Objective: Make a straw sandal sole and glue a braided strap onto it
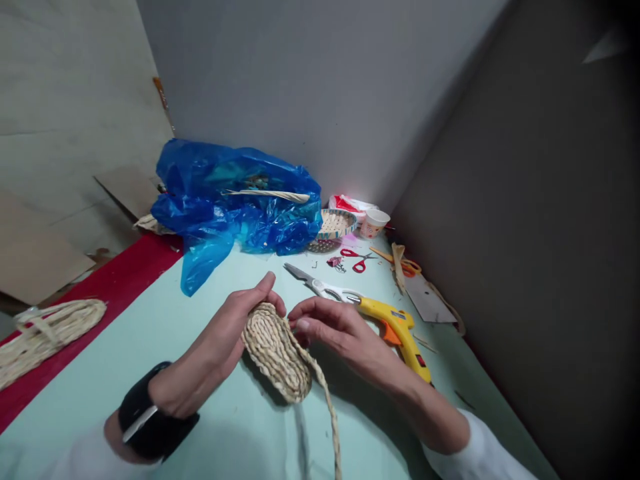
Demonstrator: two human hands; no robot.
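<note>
- Between the two hands, above the pale green tabletop [150, 327], sits a straw-coloured oval pad of coiled, twisted plant fibre [275, 353]; a shadow falls beneath it, and whether its near end touches down I cannot tell.
- Its long axis slants from the far left end, by the fingers, to the rounded near right end; ridged rows follow that length.
- The left hand [233, 327] is nearer, wrapped along the pad's left side and far end, thumb raised, gripping it.
- The right hand [345, 333] lies just right of the pad, thumb and forefinger drawn close at its upper right edge; whether they pinch the cord there, I cannot tell.
- From that edge a loose, ropy fibre cord [325, 393] trails toward the wearer.
- Beyond the right hand rest a yellow plastic glue gun with an orange trigger [397, 323] and scissors with white handles and grey blades [320, 287].
- Farther back slumps a crinkled, glossy blue plastic bag [210, 223], beside a shallow woven basket with a striped rim [334, 234].
</note>
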